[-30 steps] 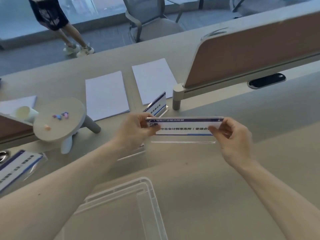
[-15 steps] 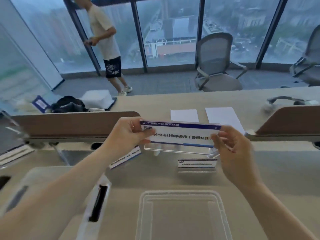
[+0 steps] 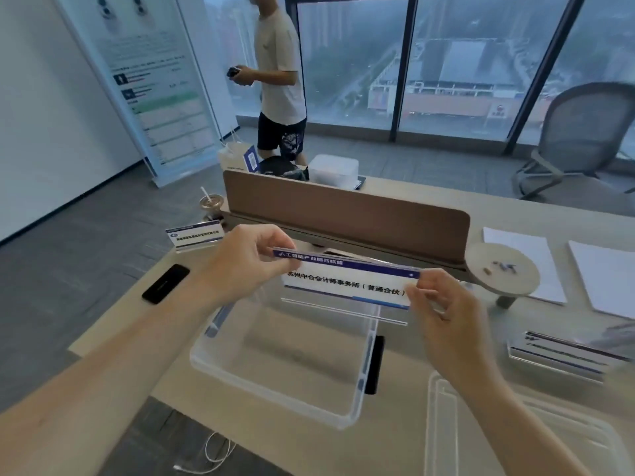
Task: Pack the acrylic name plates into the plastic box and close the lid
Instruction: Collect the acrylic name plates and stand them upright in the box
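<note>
Head view: two hands pinch one acrylic name plate [image 3: 347,283] by its ends at frame centre, above the far edge of the one clear plastic box [image 3: 285,365]. The left hand [image 3: 247,266] grips the plate's left end between thumb and fingers; the right hand [image 3: 446,304] pinches the right end. One lid [image 3: 515,438] lies at lower right. A second name plate [image 3: 195,237] stands at centre left, and a blurred stack [image 3: 563,355] rests at right. One black phone [image 3: 166,283] lies left of the box.
</note>
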Action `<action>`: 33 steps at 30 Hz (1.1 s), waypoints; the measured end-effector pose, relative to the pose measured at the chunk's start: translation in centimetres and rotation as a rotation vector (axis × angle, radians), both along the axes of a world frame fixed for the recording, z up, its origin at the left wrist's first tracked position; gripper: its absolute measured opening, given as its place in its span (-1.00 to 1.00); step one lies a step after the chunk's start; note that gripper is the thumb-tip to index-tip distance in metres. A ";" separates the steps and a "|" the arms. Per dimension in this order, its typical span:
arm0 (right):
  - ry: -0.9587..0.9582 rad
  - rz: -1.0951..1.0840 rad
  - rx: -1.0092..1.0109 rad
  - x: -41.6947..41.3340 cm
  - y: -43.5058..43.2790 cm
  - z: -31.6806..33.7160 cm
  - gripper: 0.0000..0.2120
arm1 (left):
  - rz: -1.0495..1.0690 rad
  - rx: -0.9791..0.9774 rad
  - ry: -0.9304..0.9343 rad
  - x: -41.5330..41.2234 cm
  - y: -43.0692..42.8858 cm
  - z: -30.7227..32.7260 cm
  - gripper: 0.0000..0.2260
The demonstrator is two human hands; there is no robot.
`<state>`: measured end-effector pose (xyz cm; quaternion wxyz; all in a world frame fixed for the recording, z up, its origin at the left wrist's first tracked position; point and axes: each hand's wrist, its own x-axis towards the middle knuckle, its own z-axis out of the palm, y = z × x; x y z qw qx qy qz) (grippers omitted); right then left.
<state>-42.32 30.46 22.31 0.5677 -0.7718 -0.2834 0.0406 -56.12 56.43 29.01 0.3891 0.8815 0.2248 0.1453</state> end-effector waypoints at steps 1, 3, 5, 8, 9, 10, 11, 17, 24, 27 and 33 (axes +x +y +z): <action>-0.012 0.023 -0.031 -0.3 1.2 -0.3 -0.91 | 0.008 0.136 0.038 -0.8 1.0 0.2 -0.80; -0.041 0.062 -0.077 -0.5 3.7 -1.0 -0.92 | -0.040 0.346 0.128 -1.8 2.2 0.4 -0.71; -0.070 0.115 -0.088 -0.6 6.2 -1.5 -0.91 | -0.143 0.450 0.279 -1.8 2.8 0.3 -0.72; -0.144 0.236 -0.111 -0.3 10.1 -2.2 -0.91 | -0.259 0.436 0.460 -0.7 3.5 -1.1 -0.85; -0.163 0.270 -0.129 -0.1 11.4 -2.6 -0.90 | -0.276 0.451 0.490 -0.3 3.8 -1.7 -0.86; -0.165 0.288 -0.143 0.2 12.6 -3.2 -0.90 | -0.270 0.456 0.514 0.1 4.3 -2.6 -0.84; -0.149 0.292 -0.152 0.4 13.8 -3.8 -0.91 | -0.249 0.444 0.522 0.3 5.0 -3.5 -0.86; 0.137 0.207 -0.307 -0.2 20.0 -10.9 -0.62 | 0.005 0.274 0.558 0.3 9.6 -11.5 -0.75; 0.887 0.162 -0.562 -4.4 26.2 -22.0 -0.56 | 0.168 0.061 0.679 0.5 12.6 -21.1 -0.88; 1.012 0.099 -0.572 -5.8 28.7 -26.9 -0.88 | 0.154 0.068 0.822 0.8 13.4 -24.5 -0.93; 1.174 0.016 -0.523 -6.5 32.9 -31.3 -0.77 | 0.083 0.091 0.906 1.4 14.8 -28.8 -0.78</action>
